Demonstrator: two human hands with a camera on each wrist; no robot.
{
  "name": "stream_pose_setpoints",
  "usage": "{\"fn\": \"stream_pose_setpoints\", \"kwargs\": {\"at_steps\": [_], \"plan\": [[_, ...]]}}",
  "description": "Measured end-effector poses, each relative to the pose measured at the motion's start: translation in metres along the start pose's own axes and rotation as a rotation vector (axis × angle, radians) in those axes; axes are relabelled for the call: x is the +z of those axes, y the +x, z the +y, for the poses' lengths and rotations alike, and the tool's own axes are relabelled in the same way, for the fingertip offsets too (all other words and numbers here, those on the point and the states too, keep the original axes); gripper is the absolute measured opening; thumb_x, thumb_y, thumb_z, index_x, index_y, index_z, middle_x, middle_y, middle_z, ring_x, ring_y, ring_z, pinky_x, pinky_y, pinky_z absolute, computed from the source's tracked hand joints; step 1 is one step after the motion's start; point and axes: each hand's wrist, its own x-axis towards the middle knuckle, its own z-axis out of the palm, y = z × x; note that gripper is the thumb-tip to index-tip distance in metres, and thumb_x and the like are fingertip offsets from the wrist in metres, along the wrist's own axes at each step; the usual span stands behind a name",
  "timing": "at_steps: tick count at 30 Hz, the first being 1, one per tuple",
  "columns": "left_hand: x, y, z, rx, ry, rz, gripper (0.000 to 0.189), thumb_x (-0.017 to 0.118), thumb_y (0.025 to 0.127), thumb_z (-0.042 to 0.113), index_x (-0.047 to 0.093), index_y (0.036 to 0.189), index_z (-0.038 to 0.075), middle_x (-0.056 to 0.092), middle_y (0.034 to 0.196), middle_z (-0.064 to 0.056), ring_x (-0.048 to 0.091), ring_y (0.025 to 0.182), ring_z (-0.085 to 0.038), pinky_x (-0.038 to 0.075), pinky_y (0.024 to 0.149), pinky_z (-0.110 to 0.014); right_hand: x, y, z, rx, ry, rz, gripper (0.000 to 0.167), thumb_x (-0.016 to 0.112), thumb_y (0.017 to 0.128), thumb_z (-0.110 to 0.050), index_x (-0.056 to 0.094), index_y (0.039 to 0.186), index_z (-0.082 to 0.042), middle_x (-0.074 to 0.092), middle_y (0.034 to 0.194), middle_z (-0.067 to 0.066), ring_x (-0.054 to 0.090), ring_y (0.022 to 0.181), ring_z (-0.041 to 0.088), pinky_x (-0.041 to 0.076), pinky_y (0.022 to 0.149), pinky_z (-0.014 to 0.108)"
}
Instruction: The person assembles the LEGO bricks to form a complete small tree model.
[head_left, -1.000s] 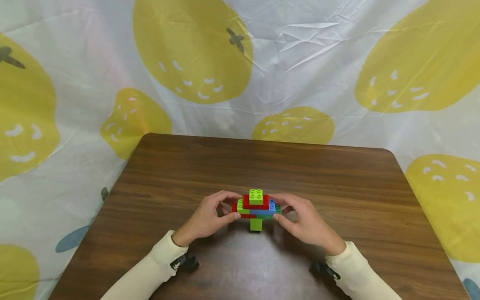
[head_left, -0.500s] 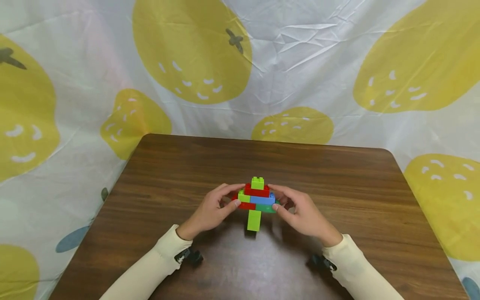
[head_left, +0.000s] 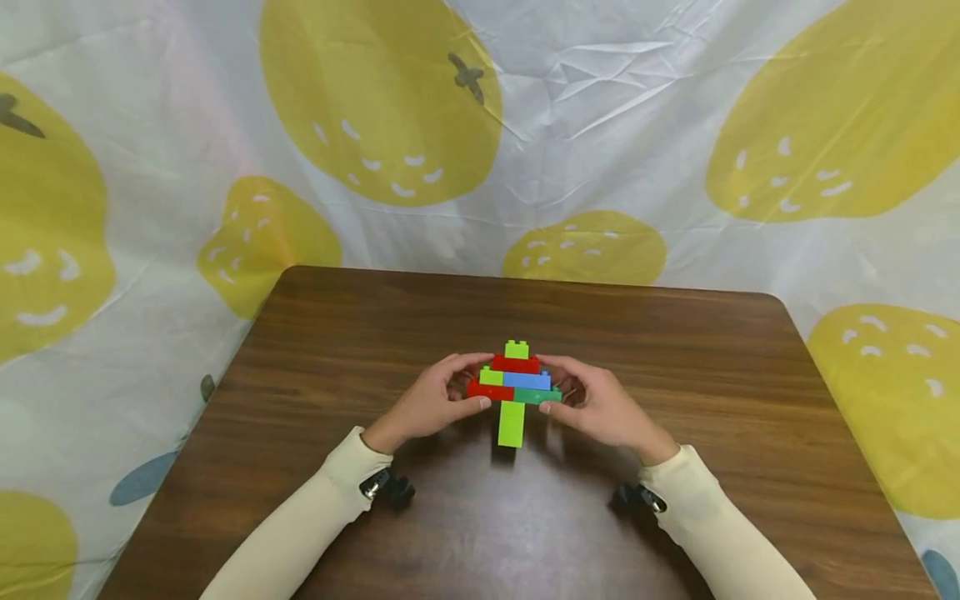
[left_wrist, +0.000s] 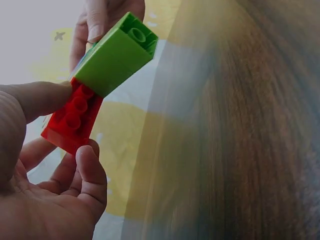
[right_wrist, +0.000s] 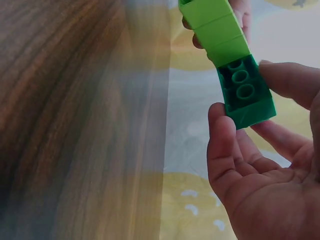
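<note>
A tree-shaped toy brick build (head_left: 514, 380) is held up over the middle of the table, its front facing the head camera. It has a lime top brick (head_left: 516, 351), a red brick, a lime and blue row, a red and green row, and a lime stem (head_left: 511, 425). My left hand (head_left: 435, 400) pinches the red lower brick (left_wrist: 80, 110) at the left end. At the other end, my right hand (head_left: 600, 404) grips the dark green brick (right_wrist: 245, 92). Hollow undersides show in both wrist views; the stem's open bottom (left_wrist: 137, 35) shows in the left.
A dark wood-grain table (head_left: 375, 317) lies beneath the hands. Behind it hangs a white cloth (head_left: 420, 242) with yellow fruit prints. Small black devices sit at the left cuff (head_left: 386, 486) and the right cuff (head_left: 637, 497).
Both hands have raised the build and tipped its top back. Its front and stem now show more fully in the head view, and its top studs show less.
</note>
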Motion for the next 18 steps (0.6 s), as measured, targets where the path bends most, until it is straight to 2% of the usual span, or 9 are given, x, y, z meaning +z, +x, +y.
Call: {"fn": "stream_pose_setpoints", "kwargs": {"at_steps": [5,9,14,18], "plan": [[-0.002,0.010,-0.003,-0.013,0.014,-0.012,0.064,0.084,0.092,0.026,0.059,0.150,0.015,0.066,0.126,-0.008,0.064,0.100,-0.021,0.058,0.079,-0.028,-0.004,0.007,0.007,-0.004,-0.037,-0.025,0.068,0.087,0.089,-0.018,0.057,0.149,-0.009,0.073,0.102,0.005,0.066,0.085,0.019,0.061,0.076,0.031],[-0.002,0.017,-0.009,-0.034,0.040,-0.031,0.066,0.085,0.091,0.029,0.059,0.150,0.015,0.065,0.126,-0.007,0.063,0.099,-0.021,0.059,0.077,-0.028,-0.005,0.013,0.013,0.012,-0.060,-0.031,0.068,0.087,0.089,-0.020,0.058,0.149,-0.010,0.073,0.106,0.004,0.066,0.087,0.017,0.060,0.078,0.030],[-0.002,0.026,-0.020,-0.048,0.061,-0.038,0.067,0.087,0.090,0.029,0.059,0.149,0.015,0.067,0.128,-0.006,0.062,0.100,-0.021,0.058,0.082,-0.028,-0.004,0.022,0.023,0.023,-0.085,-0.046,0.066,0.087,0.089,-0.021,0.059,0.148,-0.007,0.074,0.111,0.008,0.067,0.091,0.020,0.061,0.082,0.036],[-0.001,0.033,-0.026,-0.039,0.120,-0.030,0.066,0.087,0.090,0.032,0.060,0.148,0.016,0.068,0.128,-0.004,0.061,0.103,-0.019,0.055,0.088,-0.030,-0.005,0.029,0.031,0.041,-0.130,-0.062,0.066,0.086,0.091,-0.026,0.058,0.148,-0.008,0.073,0.115,0.008,0.067,0.097,0.021,0.058,0.085,0.039]]}}
